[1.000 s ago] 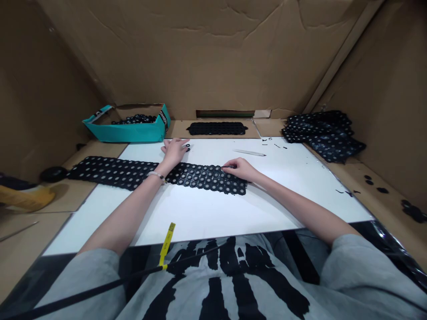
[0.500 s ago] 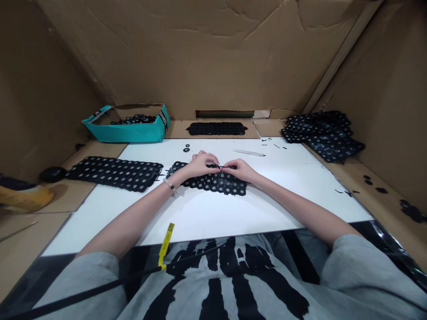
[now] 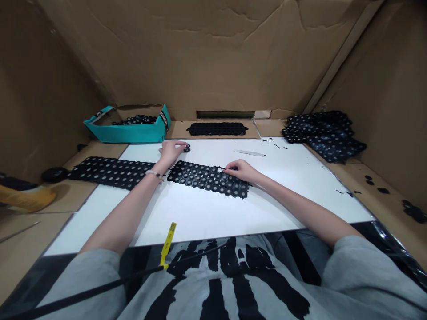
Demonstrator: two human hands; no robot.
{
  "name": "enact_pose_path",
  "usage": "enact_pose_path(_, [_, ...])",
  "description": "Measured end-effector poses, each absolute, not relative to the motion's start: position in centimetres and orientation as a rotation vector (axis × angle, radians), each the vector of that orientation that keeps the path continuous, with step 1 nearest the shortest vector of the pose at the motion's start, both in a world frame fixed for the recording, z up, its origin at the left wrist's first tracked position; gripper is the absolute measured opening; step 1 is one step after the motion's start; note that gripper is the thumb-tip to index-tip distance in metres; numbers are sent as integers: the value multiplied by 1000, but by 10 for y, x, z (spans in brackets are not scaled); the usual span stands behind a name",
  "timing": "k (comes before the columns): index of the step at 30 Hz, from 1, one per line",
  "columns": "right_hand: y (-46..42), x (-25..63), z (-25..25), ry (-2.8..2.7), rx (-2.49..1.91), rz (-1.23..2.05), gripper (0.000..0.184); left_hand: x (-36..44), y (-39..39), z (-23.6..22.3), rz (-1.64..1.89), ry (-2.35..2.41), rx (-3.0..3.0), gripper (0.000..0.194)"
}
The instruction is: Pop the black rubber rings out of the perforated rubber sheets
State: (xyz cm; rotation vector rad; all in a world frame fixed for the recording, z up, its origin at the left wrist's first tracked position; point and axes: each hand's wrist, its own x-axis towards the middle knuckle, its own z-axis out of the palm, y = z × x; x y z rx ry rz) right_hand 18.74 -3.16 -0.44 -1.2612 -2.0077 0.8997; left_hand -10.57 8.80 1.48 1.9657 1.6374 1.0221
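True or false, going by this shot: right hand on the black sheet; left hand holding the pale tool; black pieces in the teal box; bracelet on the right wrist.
1. Right hand on the black sheet: true.
2. Left hand holding the pale tool: false. The tool lies on the white board; the left hand is beside small black rings.
3. Black pieces in the teal box: true.
4. Bracelet on the right wrist: false. It's on the left wrist.

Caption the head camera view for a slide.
Right hand on a black perforated sheet; left hand beside small black rings.
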Motion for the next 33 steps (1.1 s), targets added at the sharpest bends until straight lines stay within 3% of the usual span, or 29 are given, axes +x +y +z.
enact_pose_path(3, [-29, 191, -1, -2016, -1214, 951, 33, -102, 84, 14, 972, 1730, 2177, 39])
enact_pose_path(10, [-22, 213, 16, -2141, -1163, 986, 34, -54, 50, 18, 361, 886, 2422, 39])
enact_pose_path(15, [-28, 207, 16, -2130, -1262, 894, 38, -41, 38, 13, 417, 858, 2398, 33])
enact_pose_path(19, [-31, 189, 4, -2070, -1289, 817, 25, -41, 31, 18, 552, 873, 2489, 32])
enact_pose_path(26, [-30, 182, -7, -1937, -1164, 919, 26, -37, 22, 22, 557, 885, 2543, 39])
enact_pose_path(33, [-29, 182, -9, -1969, -1202, 877, 26, -32, 24, 21, 546, 920, 2479, 32])
